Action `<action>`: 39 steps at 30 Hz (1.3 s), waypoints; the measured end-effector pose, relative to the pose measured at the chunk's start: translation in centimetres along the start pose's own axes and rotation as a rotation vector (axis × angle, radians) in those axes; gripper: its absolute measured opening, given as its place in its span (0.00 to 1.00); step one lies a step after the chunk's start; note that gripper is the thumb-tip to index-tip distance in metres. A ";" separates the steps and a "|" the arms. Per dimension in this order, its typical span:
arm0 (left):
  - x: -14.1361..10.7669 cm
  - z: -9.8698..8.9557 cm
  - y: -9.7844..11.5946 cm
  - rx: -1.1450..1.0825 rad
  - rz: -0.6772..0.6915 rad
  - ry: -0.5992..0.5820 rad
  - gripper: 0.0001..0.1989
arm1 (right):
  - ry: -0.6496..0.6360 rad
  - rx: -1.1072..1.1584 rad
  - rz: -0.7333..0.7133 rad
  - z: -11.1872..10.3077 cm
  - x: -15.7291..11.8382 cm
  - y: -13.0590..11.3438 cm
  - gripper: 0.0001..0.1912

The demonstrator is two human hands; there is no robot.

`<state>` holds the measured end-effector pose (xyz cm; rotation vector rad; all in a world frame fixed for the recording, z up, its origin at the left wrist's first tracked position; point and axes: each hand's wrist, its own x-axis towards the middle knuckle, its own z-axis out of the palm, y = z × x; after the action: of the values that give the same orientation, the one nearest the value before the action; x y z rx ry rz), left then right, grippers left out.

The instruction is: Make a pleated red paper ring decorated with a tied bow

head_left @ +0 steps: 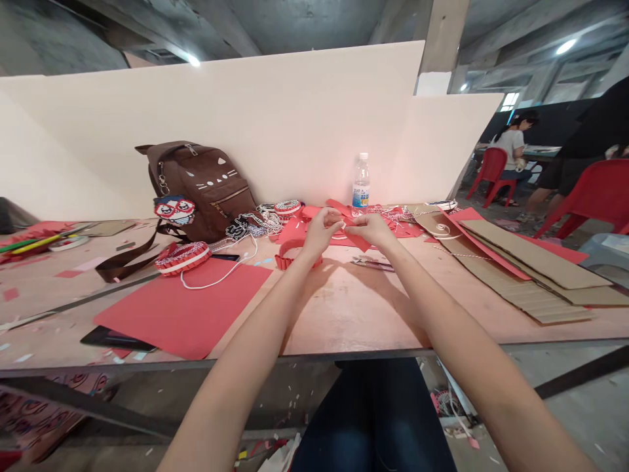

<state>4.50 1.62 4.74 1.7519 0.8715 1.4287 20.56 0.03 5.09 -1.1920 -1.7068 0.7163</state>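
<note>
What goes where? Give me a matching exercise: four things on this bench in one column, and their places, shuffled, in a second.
Things:
1. Left hand
2. Plastic water bottle
3. Brown backpack
4. Corrugated cardboard sheets

Places:
A. Piled on the right side of the bench
B. Standing upright near the back of the bench
C. Raised at red paper, beside the right hand
D. Leaning against the white partition, left of centre

Pairs: 1-C, 2-B, 3-D, 4-A
</note>
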 end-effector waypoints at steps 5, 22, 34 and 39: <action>-0.2 0.0 0.5 0.094 0.060 0.031 0.05 | -0.011 0.090 0.031 0.2 0.0 0.0 0.13; -0.5 0.1 1.4 0.466 0.180 0.033 0.07 | 0.147 -0.111 -0.258 1.0 0.0 -0.2 0.16; 0.2 -0.4 0.3 0.262 0.092 0.028 0.05 | 0.097 -0.043 -0.232 1.0 0.1 0.4 0.15; 0.2 -0.6 0.3 0.246 0.060 0.007 0.05 | 0.084 -0.036 -0.226 1.0 0.0 0.3 0.13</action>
<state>3.94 1.73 5.18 1.9697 1.0437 1.4152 19.79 0.15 4.43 -1.0189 -1.7554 0.4933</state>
